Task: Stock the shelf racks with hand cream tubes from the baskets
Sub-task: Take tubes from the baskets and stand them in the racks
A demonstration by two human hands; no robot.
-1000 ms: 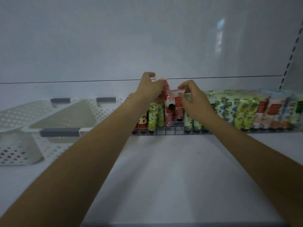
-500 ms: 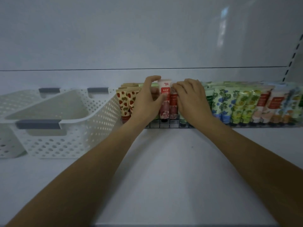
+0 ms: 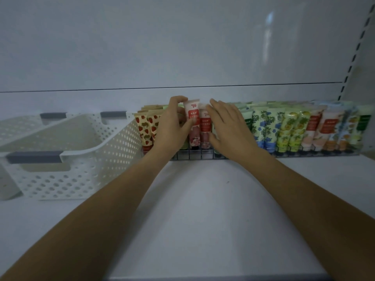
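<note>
A wire rack (image 3: pixel 194 156) at the back of the shelf holds a row of upright hand cream tubes. My left hand (image 3: pixel 172 126) grips a pink tube with a red label (image 3: pixel 193 122), standing upright in the rack, thumb on its front and fingers behind its top. My right hand (image 3: pixel 229 126) lies with straight fingers against the neighbouring pink tube (image 3: pixel 204 128) and the green tubes beside it. Strawberry-print tubes (image 3: pixel 146 128) stand left of my left hand. Blue-flower tubes (image 3: pixel 263 124) and yellow-green tubes (image 3: pixel 292 128) stand to the right.
Two white perforated baskets (image 3: pixel 85 159) with grey handles sit at the left of the shelf, touching the rack's left end; no tubes show in them. The white shelf surface (image 3: pixel 198 209) stretches toward me. A slotted upright (image 3: pixel 353 57) runs up the right side.
The pink tube held by my left hand went from tilted above the rack to upright in its row. My right hand's fingers have straightened against the neighbouring tubes. The camera moved closer.
</note>
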